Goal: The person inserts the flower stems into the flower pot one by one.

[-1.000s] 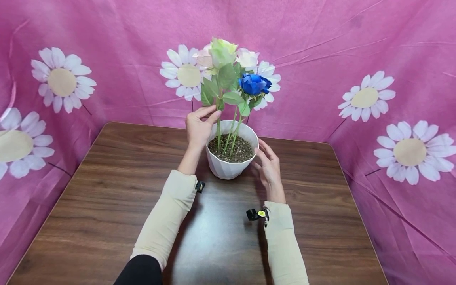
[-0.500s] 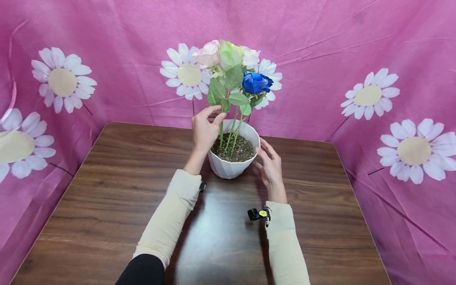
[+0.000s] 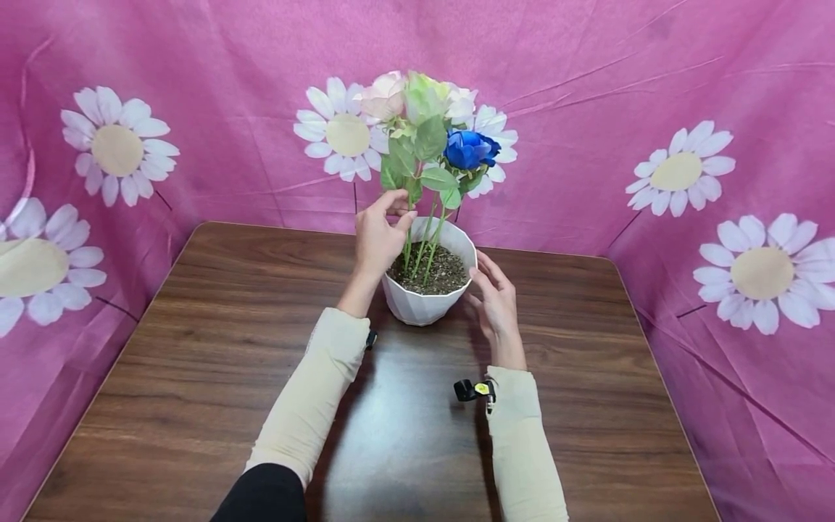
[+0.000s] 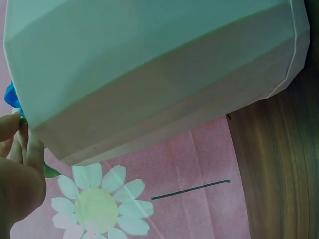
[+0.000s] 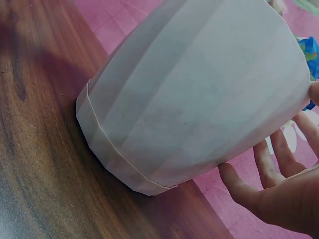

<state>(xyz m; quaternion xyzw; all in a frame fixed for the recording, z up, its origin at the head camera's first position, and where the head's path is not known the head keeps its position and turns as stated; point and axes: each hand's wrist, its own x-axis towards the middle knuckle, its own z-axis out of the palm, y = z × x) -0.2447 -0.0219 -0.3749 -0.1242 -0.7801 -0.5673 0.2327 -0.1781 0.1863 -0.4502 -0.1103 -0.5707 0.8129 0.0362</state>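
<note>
A white faceted flower pot (image 3: 417, 308) filled with dark soil (image 3: 443, 272) stands on the table. Several artificial roses rise from it: a pale green rose (image 3: 424, 98), a pink rose (image 3: 383, 94), a white rose (image 3: 461, 104) and a blue rose (image 3: 471, 150). My left hand (image 3: 380, 235) pinches a green leafy stem (image 3: 407, 246) above the pot's left rim, just below the leaves. On the pot's right side, my right hand (image 3: 497, 308) cups the wall. Its thumb lies by the rim, and its spread, bent fingers (image 5: 266, 167) touch the outside in the right wrist view.
The brown wood-grain table (image 3: 196, 362) reaches a pink cloth backdrop (image 3: 554, 87) printed with large white daisies on three sides. Black camera mounts (image 3: 475, 390) sit at the sleeve cuffs.
My left hand has shifted a little to the right with the stem, and the pale green and pink roses have moved right with it. My right hand stays at the pot.
</note>
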